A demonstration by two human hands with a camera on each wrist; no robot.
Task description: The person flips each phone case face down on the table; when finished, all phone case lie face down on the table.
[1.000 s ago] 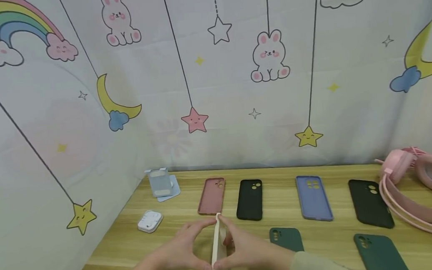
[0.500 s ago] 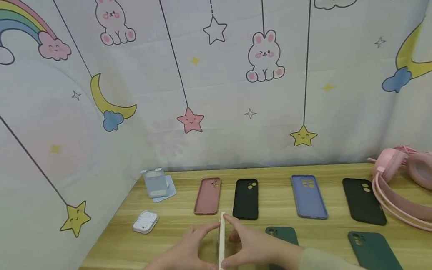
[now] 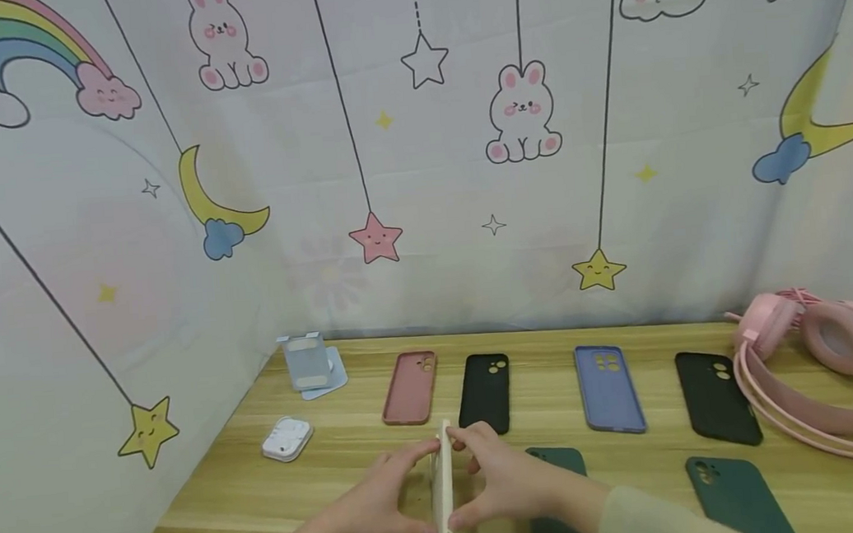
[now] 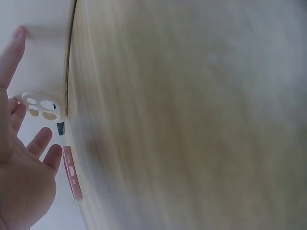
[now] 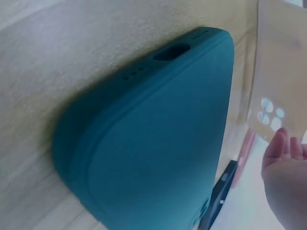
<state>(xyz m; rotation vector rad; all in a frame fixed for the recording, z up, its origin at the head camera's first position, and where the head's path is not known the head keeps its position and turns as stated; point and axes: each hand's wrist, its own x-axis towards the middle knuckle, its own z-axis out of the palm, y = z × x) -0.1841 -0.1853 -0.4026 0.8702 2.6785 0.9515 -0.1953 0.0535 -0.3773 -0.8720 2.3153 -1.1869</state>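
Item in hand: a cream phone case (image 3: pixel 445 496) with four camera cutouts, stood on its long edge above the wooden table (image 3: pixel 228 511) and held between both hands. Light passes through the cutouts. Whether its lower edge touches the table cannot be confirmed from these angles.

Left hand (image 3: pixel 379 501): to the left of the cream case, thumb and forefinger spread into an arch, their tips gripping the case near its two ends. Right hand (image 3: pixel 511 479): to the right of it, mirroring that hold, the remaining fingers bent in behind the forefinger.

Surroundings: a pink phone case (image 3: pixel 409 387) and a black phone case (image 3: pixel 484 394) lie beyond the cream case; a dark green phone case (image 3: pixel 561 460) lies to its right, partly under the right forearm; a white earphone box (image 3: pixel 287 438) lies to its left.

Assessment: the step appears to be steadying the case upright by its edges. Any move from here would call for matched pressure from both hands, lest it tip.
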